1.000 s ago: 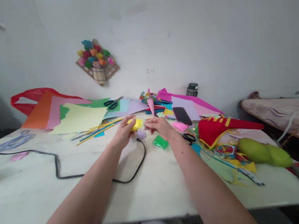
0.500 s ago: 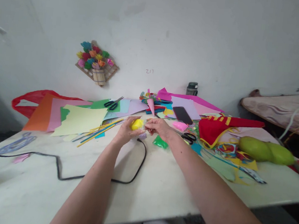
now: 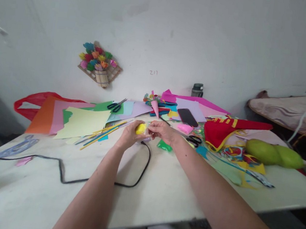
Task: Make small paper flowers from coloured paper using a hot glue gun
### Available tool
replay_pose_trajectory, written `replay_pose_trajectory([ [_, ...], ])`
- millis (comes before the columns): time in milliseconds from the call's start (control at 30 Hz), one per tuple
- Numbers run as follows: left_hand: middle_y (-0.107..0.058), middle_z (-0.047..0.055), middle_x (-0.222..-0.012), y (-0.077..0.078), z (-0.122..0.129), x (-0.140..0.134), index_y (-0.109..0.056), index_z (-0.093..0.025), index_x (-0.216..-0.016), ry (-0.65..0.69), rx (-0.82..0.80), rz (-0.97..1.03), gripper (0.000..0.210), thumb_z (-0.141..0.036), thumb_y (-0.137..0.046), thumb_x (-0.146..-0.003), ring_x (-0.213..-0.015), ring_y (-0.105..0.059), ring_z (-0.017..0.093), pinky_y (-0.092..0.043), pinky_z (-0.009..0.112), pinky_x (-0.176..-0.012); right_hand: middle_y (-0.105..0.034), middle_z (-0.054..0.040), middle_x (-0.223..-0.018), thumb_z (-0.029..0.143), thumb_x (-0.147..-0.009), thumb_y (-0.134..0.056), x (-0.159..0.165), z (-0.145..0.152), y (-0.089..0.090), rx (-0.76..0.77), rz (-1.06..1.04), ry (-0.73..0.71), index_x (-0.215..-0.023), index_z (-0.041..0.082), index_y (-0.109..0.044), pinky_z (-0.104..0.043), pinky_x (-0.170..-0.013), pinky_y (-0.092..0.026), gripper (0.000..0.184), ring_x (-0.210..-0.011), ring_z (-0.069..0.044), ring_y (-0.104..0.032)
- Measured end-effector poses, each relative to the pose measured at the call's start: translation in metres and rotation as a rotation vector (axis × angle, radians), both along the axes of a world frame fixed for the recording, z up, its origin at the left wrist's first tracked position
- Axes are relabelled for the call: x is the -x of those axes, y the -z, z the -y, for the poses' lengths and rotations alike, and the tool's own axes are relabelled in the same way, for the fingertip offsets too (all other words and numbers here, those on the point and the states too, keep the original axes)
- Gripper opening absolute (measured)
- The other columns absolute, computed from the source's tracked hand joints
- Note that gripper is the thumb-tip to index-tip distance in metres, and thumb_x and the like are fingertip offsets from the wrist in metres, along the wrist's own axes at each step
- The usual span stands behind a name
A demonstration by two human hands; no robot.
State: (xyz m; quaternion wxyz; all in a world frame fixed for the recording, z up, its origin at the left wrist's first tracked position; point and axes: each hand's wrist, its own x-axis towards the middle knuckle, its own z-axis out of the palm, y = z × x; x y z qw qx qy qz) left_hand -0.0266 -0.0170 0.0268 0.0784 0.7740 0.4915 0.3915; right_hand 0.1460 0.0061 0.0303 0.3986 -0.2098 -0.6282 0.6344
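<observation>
Above the middle of the table, my left hand (image 3: 129, 134) is closed round a small clear packet of yellow clay (image 3: 141, 129). The thumb and fingers of my right hand (image 3: 161, 131) pinch the clear edge of that packet on its right side. Just below my right hand lies a green packet (image 3: 164, 145), and a pink packet (image 3: 184, 128) rests further right. The plug end of a black cable (image 3: 147, 165) lies under my hands. What the inner fingertips do is too small to make out.
Sheets of coloured paper (image 3: 82, 123), scissors (image 3: 116, 106) and thin coloured strips (image 3: 103, 135) lie left. To the right are a phone (image 3: 187, 117), black-handled scissors (image 3: 194, 140), red cloth (image 3: 219, 134) and a green fruit (image 3: 264, 151). A bottle (image 3: 197, 90) stands by the wall.
My left fingers have closed in more tightly over the yellow packet, covering more of it. My right hand keeps its pinch in nearly the same place.
</observation>
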Motion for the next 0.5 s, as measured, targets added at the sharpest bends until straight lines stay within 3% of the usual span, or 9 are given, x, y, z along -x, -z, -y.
replay_pose_trajectory([
  [500, -0.057, 0.003, -0.081, 0.0064, -0.0040, 0.0010, -0.055, -0.014, -0.099, 0.042, 0.042, 0.092, 0.049, -0.046, -0.063, -0.063, -0.074, -0.051, 0.016, -0.039, 0.026, -0.066, -0.057, -0.0021, -0.061, 0.028, -0.065, -0.062, 0.0007, -0.0023, 0.0018, 0.055, -0.062, -0.030, -0.066, 0.012, -0.061, -0.022, -0.044, -0.038, 0.016, -0.051, -0.009, -0.050],
])
